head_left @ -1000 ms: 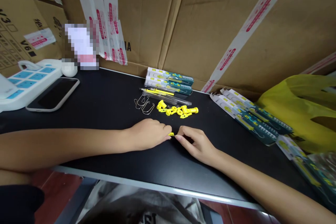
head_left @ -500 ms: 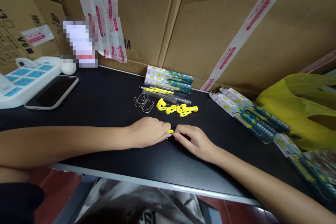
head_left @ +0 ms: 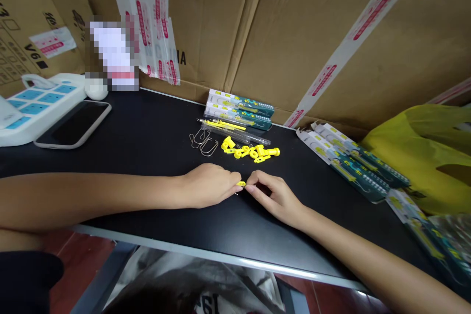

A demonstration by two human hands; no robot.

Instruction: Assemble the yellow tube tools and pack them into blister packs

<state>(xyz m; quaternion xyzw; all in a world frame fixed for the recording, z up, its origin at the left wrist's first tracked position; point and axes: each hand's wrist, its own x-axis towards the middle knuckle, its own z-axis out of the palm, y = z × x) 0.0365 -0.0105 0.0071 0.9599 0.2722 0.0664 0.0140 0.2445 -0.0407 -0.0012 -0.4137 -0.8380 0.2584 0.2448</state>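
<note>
My left hand (head_left: 211, 186) is closed, pinching a small yellow plastic piece (head_left: 241, 184) with a hole at its end. Below those fingertips a bit of thin metal wire (head_left: 236, 193) pokes out. Thumb and forefinger of my right hand (head_left: 274, 196) are pressed together right beside the yellow piece; what they pinch is too small to make out. Beyond the hands lie several loose yellow plastic parts (head_left: 262, 151), bent metal wire hooks (head_left: 209, 146), clear plastic tubes (head_left: 253, 138) and thin yellow rods (head_left: 228, 124).
Printed boxes (head_left: 241, 108) stand at the back, with more boxes (head_left: 353, 162) at the right by a yellow bag (head_left: 412, 147). A phone (head_left: 73, 125) and a white power strip (head_left: 47, 103) are on the left. Cardboard (head_left: 206, 24) walls the back edge.
The view has shifted slightly. Slightly more of the yellow piece shows between my fingertips, and both hands keep nearly the same place and grip.
</note>
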